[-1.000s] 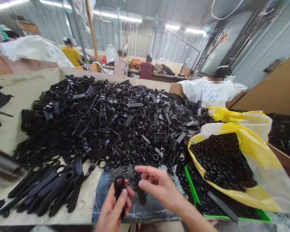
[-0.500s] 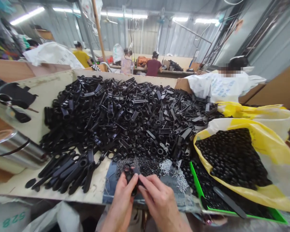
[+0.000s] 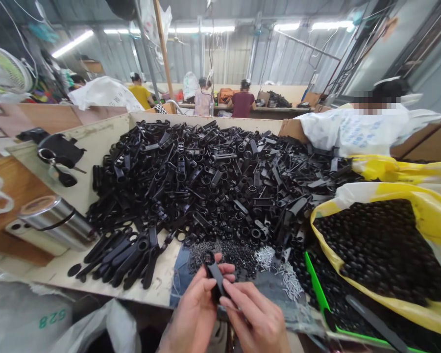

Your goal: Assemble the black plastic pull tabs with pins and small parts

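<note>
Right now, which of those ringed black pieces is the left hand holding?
The raised piece, its ringed end toward the black heap, the right hand also at its near end. The fanned black pieces at left lie on the table, untouched.

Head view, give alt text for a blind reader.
Left hand and right hand hold a black handle-shaped part above blue cloth with silvery pins; beyond lies a heap of black parts. An open bag sits right.
</note>
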The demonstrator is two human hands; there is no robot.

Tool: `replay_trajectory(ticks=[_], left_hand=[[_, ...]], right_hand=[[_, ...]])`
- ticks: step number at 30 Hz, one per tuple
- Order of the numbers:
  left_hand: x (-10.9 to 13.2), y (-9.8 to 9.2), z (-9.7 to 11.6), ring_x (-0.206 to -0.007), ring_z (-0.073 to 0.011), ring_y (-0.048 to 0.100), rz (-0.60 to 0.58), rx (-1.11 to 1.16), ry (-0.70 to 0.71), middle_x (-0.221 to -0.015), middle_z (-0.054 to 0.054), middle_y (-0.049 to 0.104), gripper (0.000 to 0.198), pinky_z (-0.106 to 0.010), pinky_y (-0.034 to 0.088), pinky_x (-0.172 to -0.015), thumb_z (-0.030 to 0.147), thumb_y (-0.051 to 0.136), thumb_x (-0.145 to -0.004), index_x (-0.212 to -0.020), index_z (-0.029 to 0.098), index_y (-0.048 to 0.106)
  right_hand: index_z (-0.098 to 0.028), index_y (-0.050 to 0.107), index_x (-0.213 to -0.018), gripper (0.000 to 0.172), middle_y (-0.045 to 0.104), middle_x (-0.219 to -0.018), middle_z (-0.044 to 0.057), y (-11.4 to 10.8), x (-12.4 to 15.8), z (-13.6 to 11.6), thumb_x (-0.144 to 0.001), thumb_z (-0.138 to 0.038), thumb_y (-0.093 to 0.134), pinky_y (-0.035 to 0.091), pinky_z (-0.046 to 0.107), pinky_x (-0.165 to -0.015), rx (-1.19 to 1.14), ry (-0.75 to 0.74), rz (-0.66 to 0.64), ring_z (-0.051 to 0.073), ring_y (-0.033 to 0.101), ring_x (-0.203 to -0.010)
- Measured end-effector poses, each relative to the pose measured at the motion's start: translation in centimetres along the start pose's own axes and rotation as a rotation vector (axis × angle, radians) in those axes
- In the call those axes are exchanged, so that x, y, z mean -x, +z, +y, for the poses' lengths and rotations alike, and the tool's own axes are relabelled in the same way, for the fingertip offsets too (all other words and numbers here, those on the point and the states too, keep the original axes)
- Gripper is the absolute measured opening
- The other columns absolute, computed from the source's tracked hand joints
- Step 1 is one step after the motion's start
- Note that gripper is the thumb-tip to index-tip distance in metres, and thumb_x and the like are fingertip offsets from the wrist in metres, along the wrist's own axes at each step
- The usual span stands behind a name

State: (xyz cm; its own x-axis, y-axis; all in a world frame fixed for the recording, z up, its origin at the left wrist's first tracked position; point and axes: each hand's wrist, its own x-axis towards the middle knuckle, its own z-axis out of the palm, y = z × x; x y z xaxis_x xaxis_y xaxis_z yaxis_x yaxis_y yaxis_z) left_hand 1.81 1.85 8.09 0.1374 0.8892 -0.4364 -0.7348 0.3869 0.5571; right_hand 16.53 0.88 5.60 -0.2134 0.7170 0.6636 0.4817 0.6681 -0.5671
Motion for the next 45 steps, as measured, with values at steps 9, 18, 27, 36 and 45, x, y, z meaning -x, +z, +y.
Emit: replay_trajectory(ticks=[9,18,27,36,45], left_hand=[[-0.2,-0.4,-1.2,-0.097,-0.0212,0.067,-0.004,0.000,0.017,-0.108,-0.008,0.078,0.039,-0.035,0.050,-0.095,0.028,0.077,-0.081,-0.119,0.020,0.074],[0.4,0.8,-1.5,-0.095,-0.0204,0.066,0.059,-0.114,0.074,-0.100,-0.007,0.077,0.037,-0.030,0.052,-0.088,0.039,0.087,-0.078,-0.107,0.021,0.074],[1.8,-0.5,-0.3,-0.088,-0.0215,0.068,-0.103,-0.386,-0.070,-0.105,-0.008,0.076,0.047,-0.030,0.057,-0.076,0.046,0.085,-0.080,-0.121,0.024,0.075],[2.9,-0.1,1.0,-0.092,-0.0246,0.067,-0.211,-0.999,0.228,-0.096,-0.008,0.074,0.020,-0.028,0.051,-0.085,0.035,0.067,-0.094,-0.099,0.023,0.082],[2.4,-1.3,-1.0,-0.058,-0.0159,0.043,-0.004,-0.753,0.283,-0.063,-0.001,0.061,0.021,-0.026,0.034,-0.057,0.041,0.078,-0.084,-0.080,0.020,0.080]], right_hand=[[-0.020,0.072,-0.124,0.027,0.079,-0.093,0.011,-0.1,-0.3,-0.4,-0.101,-0.016,0.059,0.064,0.027,-0.068,0.092,-0.065,0.037,0.023,0.079,-0.084],[-0.020,0.071,-0.127,0.030,0.074,-0.079,0.008,2.0,1.9,0.1,-0.101,-0.021,0.058,0.059,0.029,-0.057,0.124,-0.019,0.055,0.022,0.071,-0.066],[-0.027,0.075,-0.120,0.031,0.066,-0.092,0.003,-3.0,-1.8,-0.8,-0.090,-0.034,0.076,0.054,0.023,-0.052,-0.199,0.446,-0.075,0.014,0.060,-0.062],[-0.019,0.075,-0.077,0.024,0.056,-0.076,-0.001,-2.7,-2.7,-0.3,-0.082,-0.042,0.078,0.041,0.024,-0.059,-0.584,0.692,-0.148,0.014,0.049,-0.067],[-0.020,0.055,-0.071,0.038,0.045,-0.064,-0.006,0.5,-1.8,-0.7,-0.084,-0.052,0.072,0.036,0.023,-0.054,-0.488,0.824,-0.067,0.012,0.040,-0.059]])
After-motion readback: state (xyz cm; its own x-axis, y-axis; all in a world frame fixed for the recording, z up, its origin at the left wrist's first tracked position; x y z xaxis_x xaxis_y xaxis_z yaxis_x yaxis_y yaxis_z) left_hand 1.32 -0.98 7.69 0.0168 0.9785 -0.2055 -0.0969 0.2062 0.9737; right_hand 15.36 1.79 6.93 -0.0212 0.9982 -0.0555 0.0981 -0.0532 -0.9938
